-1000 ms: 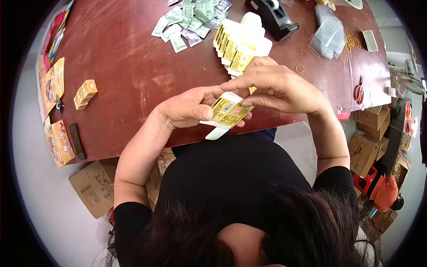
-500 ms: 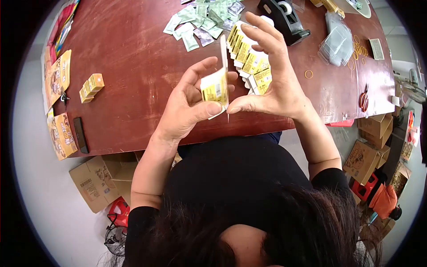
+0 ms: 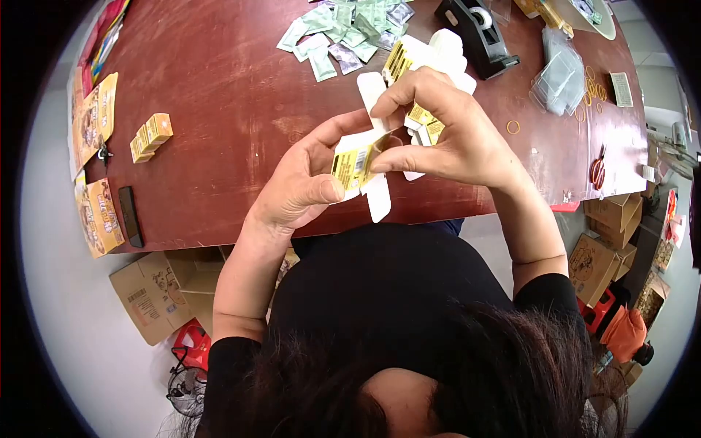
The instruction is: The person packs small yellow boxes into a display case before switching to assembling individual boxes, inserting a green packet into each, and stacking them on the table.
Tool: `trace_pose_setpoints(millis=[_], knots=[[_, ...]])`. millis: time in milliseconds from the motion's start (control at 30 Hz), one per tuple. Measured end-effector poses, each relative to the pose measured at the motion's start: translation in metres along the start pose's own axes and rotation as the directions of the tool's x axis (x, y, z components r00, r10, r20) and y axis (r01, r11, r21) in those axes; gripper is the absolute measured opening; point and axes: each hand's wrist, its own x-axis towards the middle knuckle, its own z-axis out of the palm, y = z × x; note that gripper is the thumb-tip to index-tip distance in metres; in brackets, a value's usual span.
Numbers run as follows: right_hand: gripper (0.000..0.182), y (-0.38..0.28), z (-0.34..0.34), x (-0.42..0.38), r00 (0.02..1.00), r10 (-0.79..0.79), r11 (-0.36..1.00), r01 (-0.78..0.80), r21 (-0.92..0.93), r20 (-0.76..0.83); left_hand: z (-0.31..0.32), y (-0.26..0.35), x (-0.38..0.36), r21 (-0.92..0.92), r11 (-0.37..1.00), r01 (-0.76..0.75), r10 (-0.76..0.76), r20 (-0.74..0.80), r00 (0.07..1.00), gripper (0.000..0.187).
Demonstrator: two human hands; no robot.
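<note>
A small yellow-and-white carton (image 3: pixel 351 168) with its white end flaps sticking out is held up over the near table edge. My left hand (image 3: pixel 299 171) grips it from the left, thumb on the printed face. Fingers and thumb of my right hand (image 3: pixel 453 131) close on its right side near the upper flap. Behind my right hand lies a fanned stack of flat yellow-and-white cartons (image 3: pixel 409 58), partly hidden by that hand. Beyond it spreads a heap of green and purple sachets (image 3: pixel 343 36).
A black tape dispenser (image 3: pixel 482 40) stands at the back right, near clear plastic cases (image 3: pixel 558 80), rubber bands (image 3: pixel 591 87) and red scissors (image 3: pixel 599 169). Small yellow boxes (image 3: pixel 152 137) sit on the left, by a dark bar (image 3: pixel 131 215). Cardboard boxes (image 3: pixel 153 296) stand below the table.
The carton has been opened out from a flattened shape, with its flaps now spread. My right hand has come down from spread fingers to grip its right side.
</note>
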Motion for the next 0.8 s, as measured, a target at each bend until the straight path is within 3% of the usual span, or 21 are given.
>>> trace_pose_setpoints(millis=[67, 167, 333, 433, 533, 600, 633, 800], knots=[[0.033, -0.001, -0.007, 0.002, 0.996, 0.016, 1.000, -0.015, -0.012, 0.089, 0.002, 0.007, -0.001, 0.036, 0.999, 0.030, -0.031, 0.012, 0.999, 0.107], [0.026, 0.004, -0.011, 0.006, 0.982, -0.111, 0.991, 0.121, -0.052, 0.153, -0.003, 0.009, -0.001, 0.088, 0.994, 0.065, -0.068, 0.026, 0.997, 0.107], [0.022, 0.006, -0.006, 0.007, 0.990, -0.119, 0.981, 0.128, -0.144, 0.071, -0.002, 0.015, 0.000, 0.048, 0.992, 0.114, -0.118, 0.082, 0.990, 0.107], [0.022, 0.003, -0.008, 0.010, 0.990, -0.140, 0.965, 0.140, -0.220, 0.014, 0.007, 0.018, 0.001, 0.138, 0.984, 0.115, -0.112, -0.030, 0.993, 0.119], [0.024, 0.005, -0.006, 0.008, 0.991, -0.135, 0.962, 0.129, -0.242, -0.006, 0.006, 0.014, 0.002, 0.093, 0.990, 0.105, -0.102, -0.041, 0.994, 0.118], [0.025, 0.002, -0.009, 0.008, 0.993, -0.119, 0.962, 0.116, -0.248, 0.003, 0.004, 0.012, 0.000, -0.076, 0.990, 0.119, -0.118, 0.018, 0.993, 0.105], [0.026, 0.001, -0.009, 0.008, 0.994, -0.105, 0.962, 0.106, -0.251, 0.018, 0.004, 0.012, 0.000, -0.075, 0.990, 0.120, -0.119, 0.020, 0.993, 0.105], [0.030, 0.003, -0.010, 0.009, 0.991, -0.085, 0.994, 0.091, -0.055, 0.102, 0.002, 0.011, -0.006, -0.080, 0.989, 0.124, -0.123, 0.009, 0.992, 0.103]])
